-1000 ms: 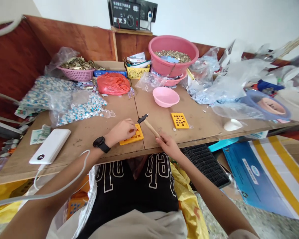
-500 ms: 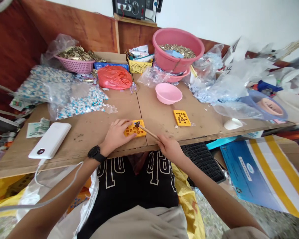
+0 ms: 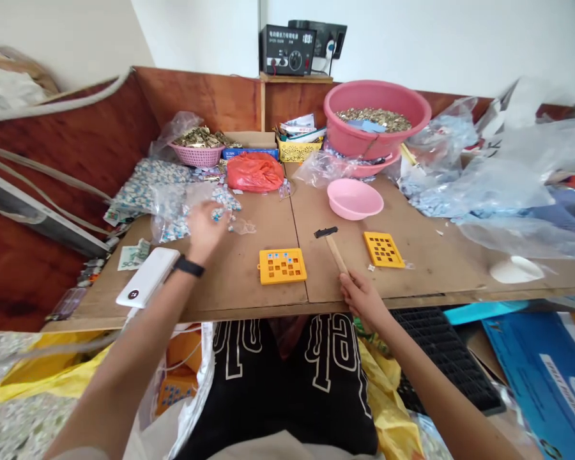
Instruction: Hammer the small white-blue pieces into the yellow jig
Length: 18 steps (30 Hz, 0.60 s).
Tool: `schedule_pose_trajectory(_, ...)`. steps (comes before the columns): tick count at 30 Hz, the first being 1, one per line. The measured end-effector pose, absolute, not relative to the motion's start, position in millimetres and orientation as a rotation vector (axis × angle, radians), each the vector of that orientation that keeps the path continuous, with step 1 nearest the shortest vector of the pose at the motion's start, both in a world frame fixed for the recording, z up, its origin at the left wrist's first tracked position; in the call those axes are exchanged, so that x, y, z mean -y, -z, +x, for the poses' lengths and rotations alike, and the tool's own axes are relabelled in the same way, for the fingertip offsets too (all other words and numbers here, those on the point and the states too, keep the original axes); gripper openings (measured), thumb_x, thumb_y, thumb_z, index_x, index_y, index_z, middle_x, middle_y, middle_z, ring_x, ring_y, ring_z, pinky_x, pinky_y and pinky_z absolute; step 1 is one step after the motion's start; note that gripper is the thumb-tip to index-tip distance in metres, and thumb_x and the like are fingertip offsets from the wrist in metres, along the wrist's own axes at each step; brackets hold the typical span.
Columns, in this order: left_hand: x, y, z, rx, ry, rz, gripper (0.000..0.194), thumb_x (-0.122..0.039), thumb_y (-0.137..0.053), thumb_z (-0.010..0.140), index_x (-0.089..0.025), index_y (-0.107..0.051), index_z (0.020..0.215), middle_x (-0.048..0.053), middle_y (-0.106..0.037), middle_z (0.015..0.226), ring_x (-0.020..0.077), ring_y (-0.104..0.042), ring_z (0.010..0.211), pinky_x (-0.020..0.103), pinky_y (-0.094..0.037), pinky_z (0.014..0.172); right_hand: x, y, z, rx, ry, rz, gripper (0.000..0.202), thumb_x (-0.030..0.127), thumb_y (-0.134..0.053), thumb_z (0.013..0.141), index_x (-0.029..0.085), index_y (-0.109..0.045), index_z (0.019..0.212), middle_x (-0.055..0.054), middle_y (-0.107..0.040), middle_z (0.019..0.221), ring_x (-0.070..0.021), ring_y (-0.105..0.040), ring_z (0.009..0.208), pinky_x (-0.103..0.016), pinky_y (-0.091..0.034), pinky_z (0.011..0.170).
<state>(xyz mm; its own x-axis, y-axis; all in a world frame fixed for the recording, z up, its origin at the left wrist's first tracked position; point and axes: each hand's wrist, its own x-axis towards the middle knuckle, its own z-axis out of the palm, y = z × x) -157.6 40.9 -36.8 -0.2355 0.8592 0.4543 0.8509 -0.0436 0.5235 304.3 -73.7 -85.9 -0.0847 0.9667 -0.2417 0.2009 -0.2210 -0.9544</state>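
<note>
My right hand is closed round the wooden handle of a small hammer, its dark head just above the table. My left hand is at the pile of small blue-and-white pieces spilling from a clear bag; it is blurred and its fingers are partly hidden. Between the hands lies a yellow tray with square holes, blue-and-white pieces sitting in several holes of its top row. A second yellow tray lies to the right, with no blue pieces visible in it.
A pink bowl stands behind the trays. Farther back are a large pink tub of metal bits, a red plastic bag and a pink basket. A white power bank lies at the left, clear plastic bags at the right.
My left hand has left the yellow tray and moved left and away to the small pieces. The hammer has been lifted off the tray and moved right. The view has shifted.
</note>
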Motion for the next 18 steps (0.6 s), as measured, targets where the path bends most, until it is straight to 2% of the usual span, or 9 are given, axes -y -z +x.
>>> schedule_pose_trajectory(1, -58.0, 26.8, -184.7, -2.370, -1.242, 1.794, 0.038, -0.038, -0.069, 0.107, -0.015, -0.076, 0.138, 0.018, -0.070, 0.159, 0.0364, -0.057, 0.151, 0.061, -0.036, 0.133, 71.1, 85.9, 303.8, 1.235, -1.441, -1.468, 0.056, 0.079, -0.079, 0.094, 0.028, -0.058, 0.104, 0.010, -0.047, 0.068, -0.0085, -0.030, 0.046, -0.021, -0.025, 0.038)
schedule_pose_trajectory(3, -86.8, 9.6, -233.8, -2.665, -1.325, 1.538, 0.068, -0.041, -0.082, 0.097, -0.007, -0.065, 0.153, 0.025, -0.047, 0.181, 0.0439, -0.043, 0.158, 0.072, -0.028, 0.132, 67.1, 84.3, 303.3, 1.164, -1.519, -1.461, 0.057, 0.076, -0.083, 0.091, 0.027, -0.059, 0.105, 0.011, -0.047, 0.070, -0.0057, -0.026, 0.044, -0.018, -0.021, 0.036)
schedule_pose_trajectory(4, -97.9, 2.6, -252.6, -2.737, -1.276, 1.489, 0.080, -0.045, -0.085, 0.094, -0.003, -0.059, 0.156, 0.029, -0.042, 0.182, 0.0467, -0.041, 0.158, 0.075, -0.027, 0.130, 65.6, 83.0, 303.3, 1.150, -1.548, -1.457, 0.056, 0.074, -0.085, 0.090, 0.026, -0.061, 0.105, 0.011, -0.047, 0.070, -0.0052, -0.026, 0.044, -0.017, -0.021, 0.036)
schedule_pose_trajectory(5, -106.6, -3.3, -266.3, -2.786, -1.148, 1.480, 0.086, -0.049, -0.087, 0.091, 0.000, -0.058, 0.155, 0.032, -0.046, 0.178, 0.0490, -0.042, 0.156, 0.077, -0.029, 0.128, 64.2, 81.8, 303.5, 1.142, -1.570, -1.454, 0.054, 0.072, -0.086, 0.091, 0.026, -0.062, 0.105, 0.011, -0.047, 0.069, -0.0050, -0.026, 0.044, -0.016, -0.022, 0.035)
schedule_pose_trajectory(8, -121.7, -16.3, -274.5, -2.686, -0.530, 1.699, 0.058, -0.048, -0.082, 0.091, -0.004, -0.074, 0.127, 0.022, -0.078, 0.136, 0.0436, -0.060, 0.139, 0.061, -0.044, 0.119, 61.4, 80.0, 304.8, 1.129, -1.600, -1.446, 0.051, 0.069, -0.086, 0.092, 0.026, -0.063, 0.106, 0.011, -0.048, 0.069, -0.0050, -0.027, 0.043, -0.016, -0.023, 0.035)
schedule_pose_trajectory(10, -125.7, -22.6, -258.4, -2.531, -0.330, 1.884, 0.039, -0.043, -0.074, 0.095, -0.012, -0.081, 0.117, 0.015, -0.083, 0.115, 0.0368, -0.069, 0.123, 0.047, -0.050, 0.107, 61.0, 80.1, 306.0, 1.128, -1.605, -1.435, 0.052, 0.070, -0.086, 0.092, 0.025, -0.063, 0.106, 0.011, -0.048, 0.069, -0.0048, -0.027, 0.043, -0.016, -0.023, 0.035)
schedule_pose_trajectory(13, -126.8, -34.9, -223.5, -2.430, -0.408, 2.148, 0.039, -0.043, -0.059, 0.105, -0.018, -0.084, 0.120, 0.015, -0.083, 0.120, 0.0330, -0.072, 0.113, 0.041, -0.050, 0.099, 62.1, 80.1, 307.3, 1.144, -1.608, -1.424, 0.057, 0.075, -0.086, 0.090, 0.025, -0.064, 0.108, 0.012, -0.046, 0.070, -0.0047, -0.027, 0.044, -0.016, -0.024, 0.035)
schedule_pose_trajectory(15, -125.6, -49.2, -203.5, -2.335, -0.506, 2.354, 0.044, -0.045, -0.052, 0.110, -0.017, -0.084, 0.121, 0.017, -0.081, 0.127, 0.0317, -0.071, 0.112, 0.041, -0.049, 0.100, 63.3, 79.5, 307.7, 1.158, -1.604, -1.424, 0.060, 0.078, -0.086, 0.089, 0.025, -0.064, 0.108, 0.012, -0.045, 0.070, -0.0047, -0.028, 0.044, -0.016, -0.024, 0.034)
schedule_pose_trajectory(18, -124.1, -78.7, -184.0, -2.115, -0.556, 2.587, 0.049, -0.052, -0.051, 0.115, -0.016, -0.084, 0.119, 0.016, -0.080, 0.122, 0.0297, -0.068, 0.110, 0.042, -0.048, 0.103, 64.6, 78.6, 307.6, 1.175, -1.587, -1.418, 0.063, 0.081, -0.084, 0.089, 0.025, -0.064, 0.108, 0.012, -0.045, 0.070, -0.0042, -0.027, 0.044, -0.016, -0.024, 0.034)
